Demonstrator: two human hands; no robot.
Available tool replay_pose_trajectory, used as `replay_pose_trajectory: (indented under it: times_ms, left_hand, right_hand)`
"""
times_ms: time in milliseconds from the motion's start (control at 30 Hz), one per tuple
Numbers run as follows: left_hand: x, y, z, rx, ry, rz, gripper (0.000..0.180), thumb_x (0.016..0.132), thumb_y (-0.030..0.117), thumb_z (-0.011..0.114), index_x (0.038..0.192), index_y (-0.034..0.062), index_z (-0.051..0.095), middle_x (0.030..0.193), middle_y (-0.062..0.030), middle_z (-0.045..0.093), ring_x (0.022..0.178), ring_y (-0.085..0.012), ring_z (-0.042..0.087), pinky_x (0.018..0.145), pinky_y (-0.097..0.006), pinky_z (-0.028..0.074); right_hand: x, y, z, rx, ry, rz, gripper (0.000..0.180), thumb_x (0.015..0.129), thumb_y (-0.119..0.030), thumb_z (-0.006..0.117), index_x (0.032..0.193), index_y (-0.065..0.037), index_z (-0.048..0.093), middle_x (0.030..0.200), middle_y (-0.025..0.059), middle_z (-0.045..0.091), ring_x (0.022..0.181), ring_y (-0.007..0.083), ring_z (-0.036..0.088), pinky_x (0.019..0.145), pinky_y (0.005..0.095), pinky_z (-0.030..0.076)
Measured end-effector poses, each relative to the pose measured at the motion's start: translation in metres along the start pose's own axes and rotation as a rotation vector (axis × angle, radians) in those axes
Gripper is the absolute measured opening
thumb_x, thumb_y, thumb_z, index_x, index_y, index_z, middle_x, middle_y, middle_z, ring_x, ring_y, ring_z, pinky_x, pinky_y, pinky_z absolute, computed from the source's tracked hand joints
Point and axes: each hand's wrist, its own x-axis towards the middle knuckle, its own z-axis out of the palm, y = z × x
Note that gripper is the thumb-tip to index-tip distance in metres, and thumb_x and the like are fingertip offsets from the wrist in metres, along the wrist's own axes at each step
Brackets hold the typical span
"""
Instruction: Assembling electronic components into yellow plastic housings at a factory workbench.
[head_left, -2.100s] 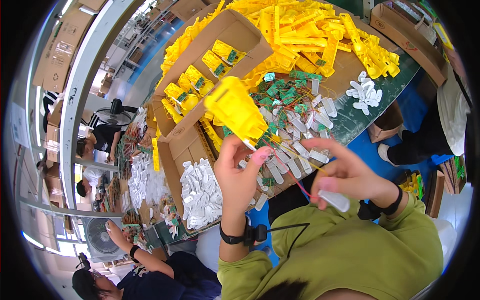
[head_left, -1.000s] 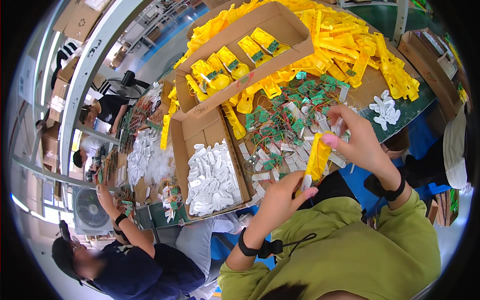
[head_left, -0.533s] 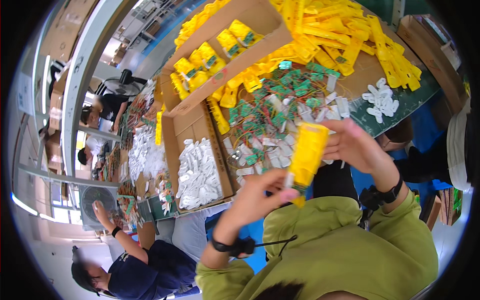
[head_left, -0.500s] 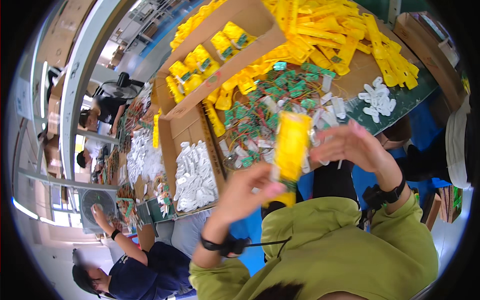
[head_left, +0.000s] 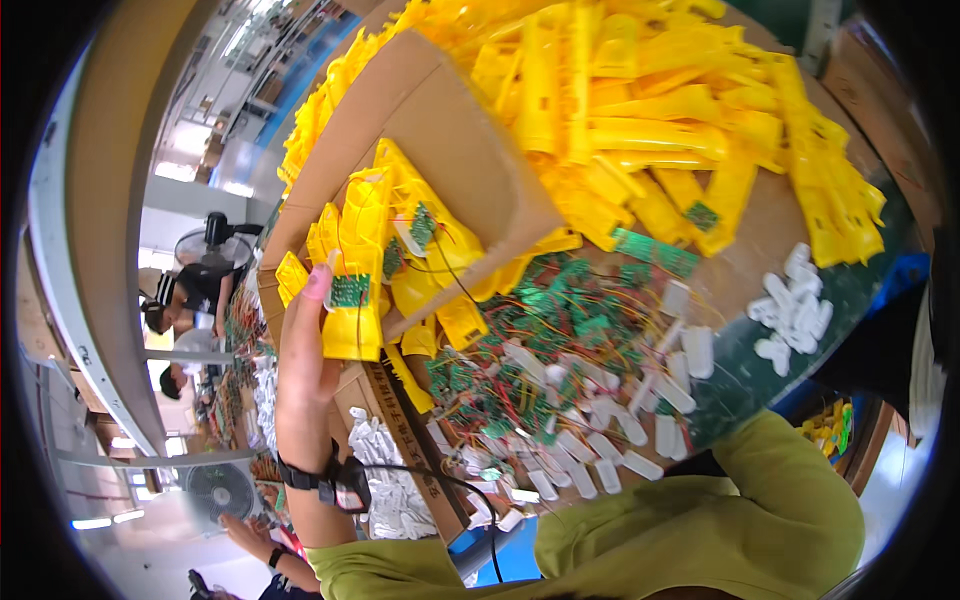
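My left hand (head_left: pixel 306 340) reaches over the cardboard box (head_left: pixel 490 190) on the left. Its thumb lies against a yellow plastic housing (head_left: pixel 353 335) with a green circuit board (head_left: pixel 349 290) fitted in it; the other fingers are mostly hidden behind. Other yellow housings (head_left: pixel 425 190) with boards and thin wires stand in the box beside it. My right hand is out of view; only the green right sleeve (head_left: pixel 790 470) shows, at the lower right.
Wired green circuit boards (head_left: pixel 540 330) and white plastic pieces (head_left: pixel 600 450) litter the table's middle. Yellow housings (head_left: pixel 660 120) pile up behind. More white pieces (head_left: pixel 793 310) lie at right and in a lower carton (head_left: pixel 390 480). Co-workers sit along the left, one reaching an arm (head_left: pixel 255 540).
My left hand has carried the yellow housing leftward and away from me into the box. My right hand has dropped out of view. The view has shifted closer to the table.
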Motion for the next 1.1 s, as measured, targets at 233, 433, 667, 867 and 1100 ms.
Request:
replay_pose_trajectory:
  times_ms: [233, 433, 667, 867, 1100]
  left_hand:
    - [-0.005, -0.007, -0.007, -0.048, 0.078, -0.053, 0.049, 0.085, 0.035, 0.042, 0.121, 0.0015, 0.036, 0.108, -0.0062, 0.05, 0.092, -0.0139, 0.051, 0.076, -0.027, 0.042]
    - [-0.003, 0.002, -0.003, 0.066, 0.186, -0.044, 0.058, 0.082, 0.043, 0.045, 0.12, 0.0005, 0.037, 0.103, -0.0056, 0.052, 0.087, -0.0126, 0.052, 0.073, -0.025, 0.041]
    - [-0.003, 0.012, -0.011, 0.113, 0.118, -0.098, 0.057, 0.081, 0.045, 0.045, 0.117, 0.0003, 0.041, 0.1, -0.0059, 0.053, 0.083, -0.0123, 0.053, 0.071, -0.025, 0.042]
    - [0.0, 0.024, 0.002, 0.004, 0.072, 0.043, 0.051, 0.084, 0.041, 0.041, 0.118, 0.0028, 0.04, 0.102, -0.0071, 0.053, 0.088, -0.0154, 0.054, 0.074, -0.027, 0.043]
    - [0.021, 0.04, 0.047, -0.138, -0.171, 0.072, 0.045, 0.087, 0.036, 0.04, 0.118, 0.0026, 0.042, 0.112, -0.008, 0.051, 0.103, -0.0183, 0.049, 0.088, -0.031, 0.038]
  right_hand:
    - [0.019, 0.043, -0.032, 0.052, 0.057, 0.169, 0.038, 0.075, -0.029, 0.042, 0.089, 0.003, 0.056, 0.087, 0.0225, 0.057, 0.084, 0.032, 0.056, 0.073, 0.0401, 0.043]
    - [0.02, 0.038, -0.03, 0.083, 0.038, 0.155, 0.039, 0.075, -0.03, 0.042, 0.091, 0.003, 0.056, 0.089, 0.0228, 0.057, 0.086, 0.0324, 0.055, 0.074, 0.0399, 0.043]
    - [0.01, 0.028, -0.035, 0.099, 0.04, 0.123, 0.04, 0.076, -0.032, 0.042, 0.093, 0.002, 0.055, 0.09, 0.023, 0.057, 0.087, 0.0329, 0.055, 0.075, 0.0396, 0.043]
    - [-0.007, 0.02, -0.037, 0.093, 0.046, 0.081, 0.041, 0.076, -0.033, 0.041, 0.095, 0.002, 0.054, 0.091, 0.0233, 0.056, 0.088, 0.0334, 0.054, 0.076, 0.0394, 0.042]
    - [-0.023, -0.031, -0.022, 0.014, -0.035, -0.146, 0.043, 0.077, -0.034, 0.041, 0.097, 0.001, 0.054, 0.093, 0.0235, 0.056, 0.09, 0.0339, 0.054, 0.078, 0.0392, 0.042]
